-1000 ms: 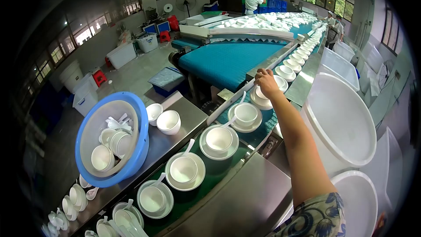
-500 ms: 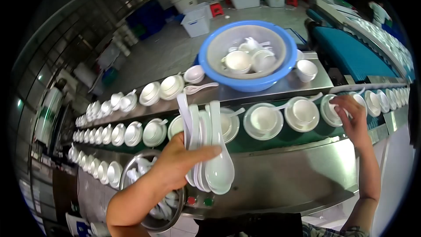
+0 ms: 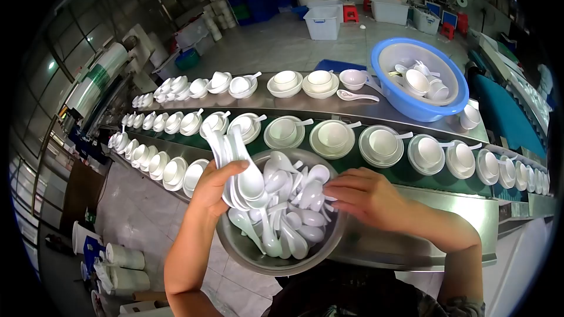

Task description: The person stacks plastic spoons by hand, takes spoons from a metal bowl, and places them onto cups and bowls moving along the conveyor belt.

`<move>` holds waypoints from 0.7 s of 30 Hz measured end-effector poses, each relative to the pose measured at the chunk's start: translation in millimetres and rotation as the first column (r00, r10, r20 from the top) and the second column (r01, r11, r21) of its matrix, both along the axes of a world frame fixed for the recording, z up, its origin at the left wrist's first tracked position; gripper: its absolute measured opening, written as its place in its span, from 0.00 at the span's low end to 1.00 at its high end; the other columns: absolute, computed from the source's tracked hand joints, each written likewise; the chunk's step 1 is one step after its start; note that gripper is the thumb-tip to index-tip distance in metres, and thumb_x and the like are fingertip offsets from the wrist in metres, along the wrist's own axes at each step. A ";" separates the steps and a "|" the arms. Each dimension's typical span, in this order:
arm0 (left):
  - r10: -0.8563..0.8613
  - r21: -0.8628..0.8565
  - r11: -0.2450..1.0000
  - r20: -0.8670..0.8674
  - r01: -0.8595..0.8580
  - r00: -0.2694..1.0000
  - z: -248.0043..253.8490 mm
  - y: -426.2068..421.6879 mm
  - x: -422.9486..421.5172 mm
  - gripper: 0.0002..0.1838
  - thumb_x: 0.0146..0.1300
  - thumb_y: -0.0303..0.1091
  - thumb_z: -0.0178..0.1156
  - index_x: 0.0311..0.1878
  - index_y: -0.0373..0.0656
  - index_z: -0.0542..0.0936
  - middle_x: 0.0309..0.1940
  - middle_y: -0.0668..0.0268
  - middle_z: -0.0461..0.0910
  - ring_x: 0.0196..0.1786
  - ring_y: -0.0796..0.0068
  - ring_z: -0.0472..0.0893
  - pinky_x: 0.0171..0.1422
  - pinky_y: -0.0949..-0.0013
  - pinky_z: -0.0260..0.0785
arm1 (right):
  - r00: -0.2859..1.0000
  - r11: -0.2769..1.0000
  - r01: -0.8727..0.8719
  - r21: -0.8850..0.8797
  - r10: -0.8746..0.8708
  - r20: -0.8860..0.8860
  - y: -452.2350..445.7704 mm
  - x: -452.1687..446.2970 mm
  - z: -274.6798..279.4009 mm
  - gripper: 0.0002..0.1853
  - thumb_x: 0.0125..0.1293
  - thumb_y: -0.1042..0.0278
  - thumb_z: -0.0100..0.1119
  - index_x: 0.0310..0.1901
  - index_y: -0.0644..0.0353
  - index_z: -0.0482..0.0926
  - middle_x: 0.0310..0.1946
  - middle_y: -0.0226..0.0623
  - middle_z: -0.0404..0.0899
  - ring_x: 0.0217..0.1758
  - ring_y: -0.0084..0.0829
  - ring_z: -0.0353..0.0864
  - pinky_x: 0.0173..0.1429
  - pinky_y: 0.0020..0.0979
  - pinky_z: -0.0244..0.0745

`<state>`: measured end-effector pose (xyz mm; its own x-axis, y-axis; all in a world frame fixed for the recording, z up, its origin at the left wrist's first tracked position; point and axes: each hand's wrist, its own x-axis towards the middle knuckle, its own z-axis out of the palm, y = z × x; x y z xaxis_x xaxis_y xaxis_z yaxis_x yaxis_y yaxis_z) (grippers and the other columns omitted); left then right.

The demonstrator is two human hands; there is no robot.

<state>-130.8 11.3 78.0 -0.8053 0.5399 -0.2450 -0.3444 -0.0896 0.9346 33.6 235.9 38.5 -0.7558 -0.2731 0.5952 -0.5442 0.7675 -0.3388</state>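
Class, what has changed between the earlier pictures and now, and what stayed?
The right hand has moved left from the bowls on the belt to the loose spoons in the steel basin; whether it grips any is unclear. The left hand still holds a bunch of spoons; the blue tub stays on the ledge.

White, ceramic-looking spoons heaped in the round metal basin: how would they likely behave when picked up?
The white, ceramic-looking spoons are probably stiff, keeping their shape where they cross. Shiny, curved surfaces suggest slipperiness. Pulling one out may shift neighbours, since they overlap.
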 end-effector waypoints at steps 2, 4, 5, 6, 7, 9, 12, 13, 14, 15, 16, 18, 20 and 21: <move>0.075 0.038 0.997 -0.027 -0.074 0.997 -7.1 -24.7 -8.9 0.17 0.47 0.25 0.61 0.43 0.35 0.71 0.32 0.61 0.76 0.32 0.70 0.79 0.36 0.67 0.74 | 0.999 1.000 -0.019 0.009 0.019 0.027 -20.9 -24.1 -0.6 0.13 0.47 0.71 0.61 0.37 0.62 0.76 0.38 0.37 0.76 0.39 0.38 0.75 0.43 0.33 0.71; 0.084 0.063 0.995 -0.006 -0.084 0.996 -16.2 -46.9 -19.0 0.17 0.47 0.25 0.61 0.43 0.36 0.71 0.31 0.62 0.76 0.32 0.70 0.78 0.36 0.68 0.73 | 0.993 0.997 -0.073 0.003 0.073 0.092 -42.6 -41.9 -4.7 0.15 0.47 0.69 0.61 0.38 0.62 0.74 0.38 0.37 0.76 0.42 0.37 0.74 0.46 0.31 0.71; 0.093 0.082 0.992 0.009 -0.094 0.996 -20.2 -55.4 -22.8 0.17 0.47 0.25 0.60 0.43 0.37 0.71 0.31 0.63 0.76 0.32 0.71 0.78 0.36 0.68 0.73 | 0.992 0.997 -0.073 0.008 0.071 0.107 -53.2 -48.9 -8.5 0.15 0.47 0.69 0.61 0.38 0.62 0.74 0.38 0.37 0.76 0.42 0.37 0.74 0.46 0.31 0.71; 0.110 0.101 0.989 0.005 -0.110 0.994 -24.5 -61.2 -23.7 0.17 0.47 0.25 0.61 0.42 0.37 0.72 0.31 0.64 0.76 0.32 0.72 0.78 0.35 0.70 0.72 | 0.987 0.990 -0.105 0.099 0.091 0.134 -63.9 -54.6 -13.3 0.16 0.48 0.67 0.61 0.40 0.61 0.74 0.38 0.36 0.76 0.43 0.35 0.74 0.47 0.31 0.71; 0.106 0.107 0.988 0.023 -0.108 0.994 -27.3 -65.8 -24.9 0.17 0.47 0.25 0.61 0.42 0.37 0.72 0.31 0.64 0.76 0.32 0.72 0.78 0.35 0.70 0.72 | 0.981 0.972 -0.138 0.189 0.108 0.162 -72.3 -58.7 -18.0 0.16 0.49 0.66 0.60 0.41 0.61 0.74 0.38 0.36 0.76 0.44 0.34 0.74 0.47 0.31 0.71; 0.074 0.133 0.988 0.029 -0.078 0.997 -31.4 -71.6 -30.0 0.16 0.47 0.25 0.61 0.42 0.38 0.72 0.31 0.64 0.76 0.32 0.73 0.78 0.36 0.70 0.72 | 0.965 0.940 -0.096 0.328 0.008 0.262 -84.8 -63.3 -24.2 0.19 0.49 0.62 0.61 0.43 0.60 0.73 0.42 0.34 0.74 0.47 0.33 0.72 0.48 0.32 0.71; 0.002 0.160 0.987 0.061 -0.011 0.998 -35.5 -72.8 -34.3 0.13 0.48 0.27 0.60 0.39 0.37 0.73 0.30 0.64 0.76 0.31 0.74 0.77 0.35 0.72 0.71 | 0.947 0.893 -0.025 0.449 -0.122 0.297 -95.6 -65.2 -26.3 0.24 0.46 0.58 0.64 0.45 0.58 0.74 0.52 0.32 0.67 0.52 0.34 0.68 0.49 0.33 0.71; -0.013 0.168 0.986 0.077 0.000 0.997 -36.2 -72.9 -36.2 0.13 0.48 0.27 0.60 0.39 0.37 0.73 0.30 0.64 0.76 0.31 0.74 0.77 0.35 0.72 0.71 | 0.940 0.890 -0.020 0.456 -0.138 0.311 -97.0 -65.8 -21.1 0.24 0.46 0.58 0.64 0.45 0.58 0.74 0.52 0.32 0.67 0.52 0.34 0.68 0.49 0.33 0.71; -0.048 0.171 0.985 0.093 0.032 0.994 -36.3 -72.5 -37.7 0.14 0.48 0.27 0.60 0.39 0.37 0.74 0.29 0.64 0.76 0.30 0.74 0.77 0.36 0.72 0.71 | 0.922 0.877 -0.045 0.478 -0.148 0.358 -97.7 -65.8 -12.4 0.23 0.46 0.59 0.64 0.45 0.56 0.74 0.52 0.32 0.66 0.52 0.34 0.68 0.49 0.33 0.71; -0.084 0.173 0.983 0.106 0.065 0.991 -37.1 -71.6 -39.5 0.14 0.47 0.27 0.61 0.39 0.37 0.74 0.29 0.64 0.76 0.30 0.74 0.77 0.36 0.72 0.71 | 0.902 0.865 -0.068 0.497 -0.159 0.401 -99.3 -65.3 -8.0 0.22 0.46 0.59 0.64 0.45 0.54 0.74 0.52 0.32 0.66 0.51 0.34 0.68 0.49 0.33 0.71; -0.093 0.173 0.982 0.105 0.073 0.990 -38.5 -69.7 -40.9 0.15 0.47 0.28 0.61 0.40 0.36 0.74 0.29 0.64 0.76 0.30 0.74 0.77 0.36 0.72 0.71 | 0.915 0.888 -0.019 0.460 -0.170 0.366 -101.3 -63.8 -10.8 0.19 0.45 0.62 0.62 0.43 0.51 0.77 0.50 0.31 0.68 0.51 0.33 0.68 0.48 0.33 0.71; -0.137 0.172 0.978 0.104 0.118 0.985 -35.6 -67.2 -42.5 0.15 0.47 0.28 0.61 0.40 0.36 0.74 0.29 0.64 0.76 0.30 0.74 0.77 0.36 0.72 0.71 | 0.899 0.876 0.024 0.482 -0.230 0.373 -109.3 -56.3 -11.4 0.17 0.44 0.63 0.61 0.40 0.52 0.78 0.49 0.31 0.69 0.51 0.33 0.68 0.49 0.33 0.70; -0.201 0.179 0.967 0.089 0.182 0.976 -37.9 -64.2 -48.2 0.15 0.46 0.28 0.62 0.39 0.36 0.74 0.29 0.63 0.77 0.30 0.73 0.77 0.36 0.72 0.70 | 0.878 0.862 0.073 0.502 -0.295 0.378 -112.9 -49.6 -10.1 0.15 0.43 0.65 0.59 0.38 0.54 0.79 0.47 0.30 0.70 0.51 0.33 0.68 0.50 0.33 0.68; -0.225 0.181 0.962 0.096 0.205 0.970 -38.6 -62.0 -49.9 0.15 0.46 0.28 0.62 0.39 0.36 0.74 0.29 0.63 0.77 0.30 0.73 0.77 0.36 0.72 0.70 | 0.910 0.844 0.111 0.525 -0.298 0.288 -113.3 -45.1 -9.9 0.14 0.43 0.66 0.58 0.35 0.55 0.79 0.45 0.31 0.71 0.50 0.32 0.69 0.50 0.33 0.67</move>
<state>-180.8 -50.7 39.4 -0.6376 0.7386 -0.2192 -0.4764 -0.1543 0.8656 -11.5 122.6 28.6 -0.9557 -0.2706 0.1162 -0.2752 0.9611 -0.0255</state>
